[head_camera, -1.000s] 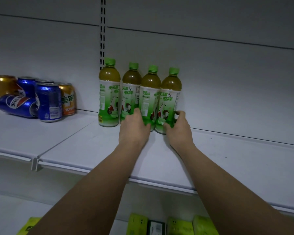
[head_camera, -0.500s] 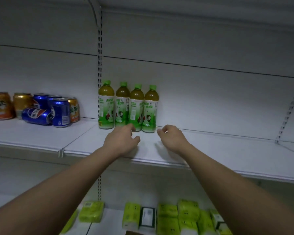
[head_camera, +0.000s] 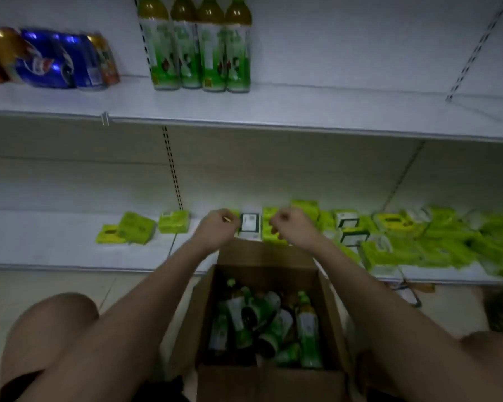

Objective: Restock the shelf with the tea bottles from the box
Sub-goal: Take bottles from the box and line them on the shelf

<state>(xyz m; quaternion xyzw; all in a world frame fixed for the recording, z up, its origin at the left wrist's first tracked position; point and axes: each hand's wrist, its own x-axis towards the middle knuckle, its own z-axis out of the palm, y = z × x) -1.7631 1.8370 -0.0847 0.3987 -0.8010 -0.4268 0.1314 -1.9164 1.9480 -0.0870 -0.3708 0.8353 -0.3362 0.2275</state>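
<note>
A row of several tea bottles [head_camera: 198,50] with green labels stands upright on the white upper shelf [head_camera: 331,111], against the back wall. Below me an open cardboard box [head_camera: 266,255] sits on the floor between my knees. Several more tea bottles [head_camera: 273,323] lie jumbled inside it. My left hand [head_camera: 215,230] and my right hand [head_camera: 291,227] hover side by side over the box's far flap, fingers curled in, holding nothing. The whole picture is blurred by motion.
Blue and orange drink cans [head_camera: 55,59] crowd the upper shelf left of the bottles. Green and white packets [head_camera: 404,242] are spread along the lower shelf [head_camera: 41,242], behind the box. My bare knees [head_camera: 53,323] flank the box.
Both hands let go of the bottles on the upper shelf and dropped down over the box. My view swung from the shelf down to the box.
</note>
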